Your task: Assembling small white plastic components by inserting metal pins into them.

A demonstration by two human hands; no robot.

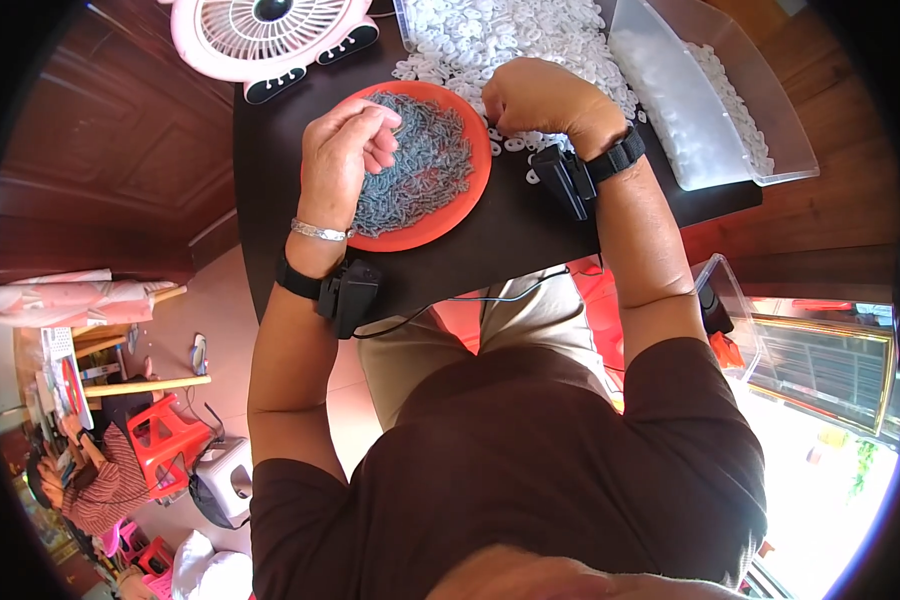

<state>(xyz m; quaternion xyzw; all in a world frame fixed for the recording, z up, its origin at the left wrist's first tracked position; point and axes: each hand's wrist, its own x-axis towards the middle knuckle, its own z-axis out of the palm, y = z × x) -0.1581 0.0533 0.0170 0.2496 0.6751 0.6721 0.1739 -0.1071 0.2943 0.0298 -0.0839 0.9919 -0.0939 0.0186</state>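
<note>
My left hand point(348, 150) is over the left side of a round orange-red plate point(480, 165). Its fingers are curled in with the thumb against them, and I cannot make out what they hold. Small grey screws point(425, 150) are heaped on the plate. To the right of the plate, my right hand point(550, 98) is bent down with its fingers closed, at the near edge of a pile of small white plastic pieces with holes point(510, 30). Its fingertips are mostly hidden, as is anything in them. A few white pieces lie loose below that hand.
A pink fan point(270, 40) stands at the far left of the dark table point(450, 270). On the right, a see-through plastic bin point(785, 130) holds more white pieces. A cable point(490, 298) hangs between my wrist devices. Away to the left, a person in stripes point(120, 480) is near a red stool point(160, 440).
</note>
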